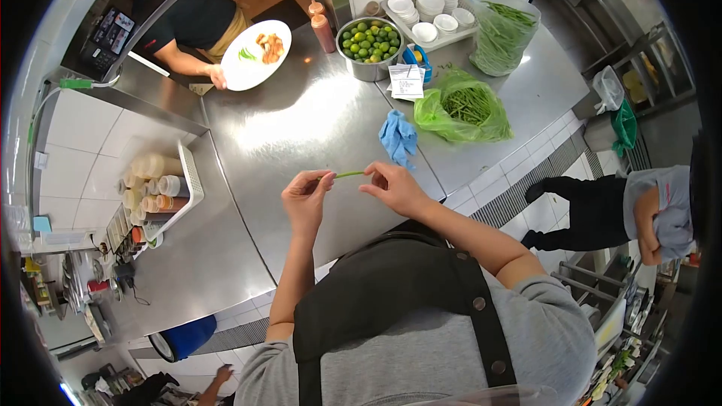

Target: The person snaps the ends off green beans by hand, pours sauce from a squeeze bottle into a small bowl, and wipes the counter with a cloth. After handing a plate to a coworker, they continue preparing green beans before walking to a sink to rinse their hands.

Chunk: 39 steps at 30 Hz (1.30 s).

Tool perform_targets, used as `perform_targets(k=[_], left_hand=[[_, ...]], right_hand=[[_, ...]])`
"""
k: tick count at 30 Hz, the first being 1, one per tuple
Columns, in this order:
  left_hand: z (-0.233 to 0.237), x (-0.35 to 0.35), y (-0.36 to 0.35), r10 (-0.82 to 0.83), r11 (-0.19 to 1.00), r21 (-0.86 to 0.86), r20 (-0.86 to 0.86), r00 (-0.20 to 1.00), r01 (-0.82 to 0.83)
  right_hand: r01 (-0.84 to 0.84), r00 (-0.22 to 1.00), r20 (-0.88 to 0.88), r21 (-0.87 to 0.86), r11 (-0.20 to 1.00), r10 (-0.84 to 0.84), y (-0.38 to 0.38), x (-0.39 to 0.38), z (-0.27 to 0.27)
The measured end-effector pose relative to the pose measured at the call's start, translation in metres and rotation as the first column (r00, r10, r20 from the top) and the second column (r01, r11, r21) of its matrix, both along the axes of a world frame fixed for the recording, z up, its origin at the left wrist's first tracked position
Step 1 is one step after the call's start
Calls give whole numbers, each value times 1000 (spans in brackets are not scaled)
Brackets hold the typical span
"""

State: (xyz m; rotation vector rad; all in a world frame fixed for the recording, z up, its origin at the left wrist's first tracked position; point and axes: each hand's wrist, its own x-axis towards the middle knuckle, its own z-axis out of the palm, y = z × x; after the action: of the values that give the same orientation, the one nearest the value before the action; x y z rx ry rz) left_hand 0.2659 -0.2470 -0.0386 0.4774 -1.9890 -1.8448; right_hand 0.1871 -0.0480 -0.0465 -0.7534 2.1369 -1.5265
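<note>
A single thin green bean (347,174) stretches between my two hands, above the steel counter (323,131). My left hand (307,194) pinches its left end between thumb and fingertips. At the other end, the curled fingers of my right hand (397,189) close on the bean's tip, partly hiding it. Beyond my right hand lies a crumpled blue cloth (398,137). Farther off to the right, an open green plastic bag (429,116) holds many green beans (468,105). A taller clear bag (505,37) behind it is also filled with long green beans.
A metal pot (368,70) of limes, printed slips (407,81), sauce bottles (322,28) and a tray of small white bowls (444,41) stand at the back. A co-worker's hand (217,77) holds a white plate (244,68). Another person (639,210) stands at right; a bottle basket (192,180) sits left.
</note>
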Motion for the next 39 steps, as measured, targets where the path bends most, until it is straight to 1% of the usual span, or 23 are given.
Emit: perform_targets(k=[3, 6, 9, 12, 15, 18, 19, 21, 24, 27, 30, 33, 35, 36, 38, 39], left_hand=[[4, -2, 13, -87, 976, -195, 76, 993, 101], [4, -7, 25, -131, 963, -228, 79, 988, 146], [2, -16, 36, -89, 994, -53, 47, 995, 91], [-4, -24, 38, -99, 994, -35, 34, 995, 100], [5, -29, 44, -160, 987, 36, 45, 986, 158], [0, -34, 46, -224, 940, 250, -59, 973, 231], [-7, -35, 44, -241, 943, 209, -110, 964, 260], [-2, -34, 45, -205, 962, 162, -109, 973, 221], [4, -33, 41, -125, 978, 150, -117, 985, 142], [7, -32, 37, -72, 978, 189, -76, 994, 86], [14, -28, 31, -42, 968, 248, -12, 999, 44], [13, -22, 27, -48, 956, 291, 36, 998, 35], [11, -19, 28, -54, 955, 294, 66, 996, 32], [9, -18, 28, -60, 958, 283, 52, 997, 42], [3, -16, 30, -74, 961, 269, 26, 997, 65], [1, -16, 31, -43, 966, 255, 23, 999, 36]], right_hand=[[89, 996, 10, -17, 996, -89, 6, 4, -6], [11, 997, -82, -20, 1000, -13, 15, 3, -27], [85, 994, 74, -102, 991, -77, 20, 13, -17], [138, 990, 36, -140, 981, -134, 27, 17, -24], [171, 985, 60, -113, 979, -165, 31, 18, -20], [205, 976, 81, -49, 977, -201, 33, 19, -20], [219, 967, 141, -50, 974, -210, 33, 19, -19], [245, 938, 264, -49, 968, -224, 30, 21, -17], [248, 969, 66, -166, 954, -240, 20, 22, -21], [73, 988, -133, -91, 993, -84, 18, 18, -4], [-59, 985, -166, -100, 993, 42, 10, 17, 5], [-133, 979, -170, -124, 983, 111, 4, 20, 5], [-194, 967, -188, -100, 976, 173, 2, 21, 4], [-222, 960, -194, -85, 971, 202, 3, 21, 2], [-301, 934, -205, -2, 954, 294, 5, 21, -1], [-337, 919, -201, 43, 940, 339, 8, 20, -3]])
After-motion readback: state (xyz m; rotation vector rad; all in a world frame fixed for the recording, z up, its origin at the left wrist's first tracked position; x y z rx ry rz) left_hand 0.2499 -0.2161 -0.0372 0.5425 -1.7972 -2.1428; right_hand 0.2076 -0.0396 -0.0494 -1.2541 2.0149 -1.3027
